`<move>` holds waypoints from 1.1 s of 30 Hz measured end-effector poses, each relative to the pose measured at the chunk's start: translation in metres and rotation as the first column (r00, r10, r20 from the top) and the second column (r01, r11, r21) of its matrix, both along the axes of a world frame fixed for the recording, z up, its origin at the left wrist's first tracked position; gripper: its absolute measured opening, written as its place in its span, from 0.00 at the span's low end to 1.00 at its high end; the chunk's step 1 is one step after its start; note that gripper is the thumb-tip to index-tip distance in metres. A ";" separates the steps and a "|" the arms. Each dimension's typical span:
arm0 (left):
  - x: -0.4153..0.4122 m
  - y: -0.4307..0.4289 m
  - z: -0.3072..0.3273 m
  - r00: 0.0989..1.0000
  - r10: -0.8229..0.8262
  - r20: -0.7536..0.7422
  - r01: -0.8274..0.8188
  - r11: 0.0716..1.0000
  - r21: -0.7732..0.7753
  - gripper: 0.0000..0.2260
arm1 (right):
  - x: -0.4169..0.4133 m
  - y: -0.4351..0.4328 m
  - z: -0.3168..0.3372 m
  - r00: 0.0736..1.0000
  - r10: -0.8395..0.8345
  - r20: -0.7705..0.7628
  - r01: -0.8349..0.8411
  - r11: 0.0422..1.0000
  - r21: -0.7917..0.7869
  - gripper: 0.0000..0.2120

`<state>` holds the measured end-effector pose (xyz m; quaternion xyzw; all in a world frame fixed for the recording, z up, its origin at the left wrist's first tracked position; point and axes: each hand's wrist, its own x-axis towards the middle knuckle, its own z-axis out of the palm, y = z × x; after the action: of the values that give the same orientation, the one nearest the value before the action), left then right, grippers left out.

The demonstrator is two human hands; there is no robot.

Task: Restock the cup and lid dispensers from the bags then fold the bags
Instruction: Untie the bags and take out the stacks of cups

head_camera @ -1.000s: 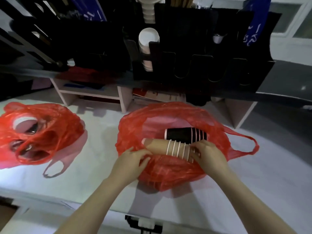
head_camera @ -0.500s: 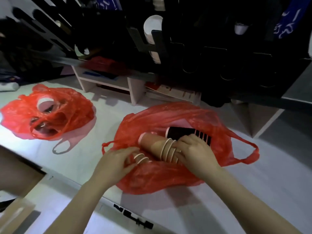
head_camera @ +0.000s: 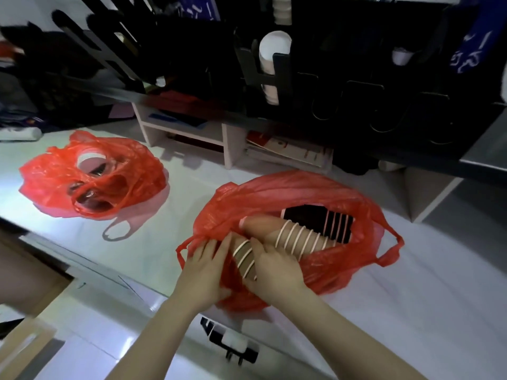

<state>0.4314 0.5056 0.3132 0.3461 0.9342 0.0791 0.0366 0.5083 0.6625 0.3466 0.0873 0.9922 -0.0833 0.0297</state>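
The red bag (head_camera: 365,259) lies open on the white counter (head_camera: 411,311). Inside it lie a long stack of brown cups (head_camera: 296,237) with white rims and a stack of black cups (head_camera: 310,218). A short stack of brown cups (head_camera: 245,260) sits at the bag's near rim between my hands. My right hand (head_camera: 274,267) grips this short stack, thumb on top. My left hand (head_camera: 204,270) lies with straight fingers against the bag's plastic just left of it. The black cup dispenser (head_camera: 282,75) on the shelf behind holds white cups (head_camera: 274,48).
A second red bag (head_camera: 55,182) with lids showing through its mouth sits at the left. A low white shelf unit (head_camera: 233,144) stands behind both bags under the dark shelf. The counter's front edge runs below my wrists, with a black fitting (head_camera: 233,341) on it.
My right hand left the long brown stack and came down to the short stack at the bag's near rim. My left hand's fingers have straightened. The view has swung left and lower.
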 end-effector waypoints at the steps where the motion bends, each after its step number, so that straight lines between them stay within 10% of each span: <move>1: -0.003 -0.002 -0.001 1.000 -0.005 0.007 0.005 1.000 -0.001 0.53 | 0.001 -0.002 -0.001 0.999 -0.033 0.015 0.032 0.999 0.032 0.39; 11: -0.037 -0.019 0.000 0.943 -0.083 0.322 -0.020 0.953 0.303 0.50 | 0.036 0.011 0.015 0.956 -0.285 -0.076 0.278 0.957 -0.087 0.41; 21: -0.014 0.019 0.052 0.664 -0.460 0.589 -0.284 0.574 0.768 0.26 | 0.043 0.000 0.047 0.828 -0.400 -0.393 0.126 0.815 -0.566 0.38; 28: -0.009 0.033 0.053 0.727 -0.352 0.590 -0.437 0.425 0.793 0.26 | 0.030 0.030 0.061 0.901 -0.240 -0.362 0.040 0.876 -0.480 0.25; 33: -0.028 0.031 0.057 0.843 -0.236 0.484 -0.384 0.366 0.848 0.28 | 0.020 0.108 0.063 0.898 -0.147 -0.416 0.214 0.970 0.117 0.11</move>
<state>0.4034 0.5370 0.3701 0.2238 0.6897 0.6829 0.0887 0.5280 0.7703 0.4092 0.1622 0.9679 -0.0220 -0.1907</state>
